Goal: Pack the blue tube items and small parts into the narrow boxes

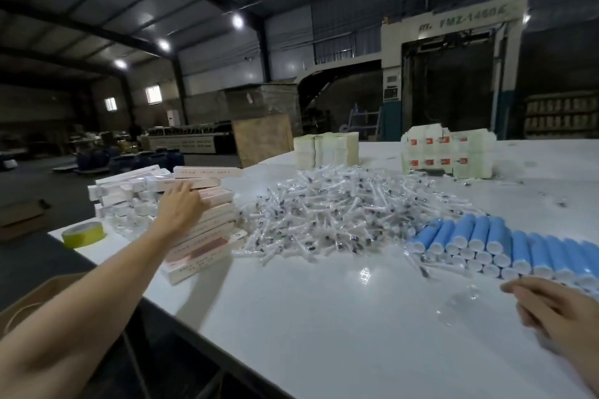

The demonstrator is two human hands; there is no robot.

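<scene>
At the left stack of narrow boxes (201,230), laying the flat left hand (181,204) on top, perhaps to take one, and holding the relaxed, empty right hand (557,308) ready by the blue tubes (486,236), right of the small parts (340,210).

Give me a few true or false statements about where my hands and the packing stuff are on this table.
The left hand rests on the stack of narrow boxes. True.
The blue tubes lie left of the pile of small parts. False: they lie to its right.
The yellow tape roll sits by the table's left edge. True.
The right hand is on the narrow boxes too. False: it is low by the blue tubes.
</scene>
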